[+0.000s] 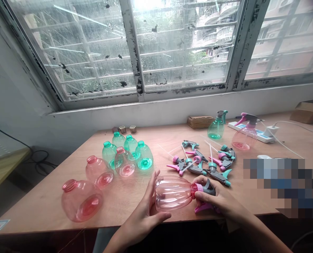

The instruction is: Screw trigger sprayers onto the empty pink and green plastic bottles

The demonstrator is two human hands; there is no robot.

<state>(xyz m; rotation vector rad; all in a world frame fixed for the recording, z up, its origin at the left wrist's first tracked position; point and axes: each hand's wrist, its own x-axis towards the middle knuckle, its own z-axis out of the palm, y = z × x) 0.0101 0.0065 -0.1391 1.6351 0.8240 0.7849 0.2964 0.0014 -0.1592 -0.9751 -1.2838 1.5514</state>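
A clear pink spray bottle (172, 193) lies sideways between my hands above the table's front edge. My left hand (148, 207) cups its base end, thumb below and fingers behind. My right hand (211, 196) pinches the pink collar at the neck, where a grey and pink trigger sprayer head (208, 188) sits; part of the head is hidden by the fingers. Just beyond my right hand lies a pile of loose trigger sprayer heads (196, 168), grey with pink or teal parts and white tubes.
Headless pink bottles (82, 202) and green bottles (145, 156) stand at the left. Behind the pile are a green spray bottle (216, 126) and a pink one (244, 137) with heads on. A power strip (264, 136), cardboard boxes (308, 111) and small cubes (132, 129) lie farther back.
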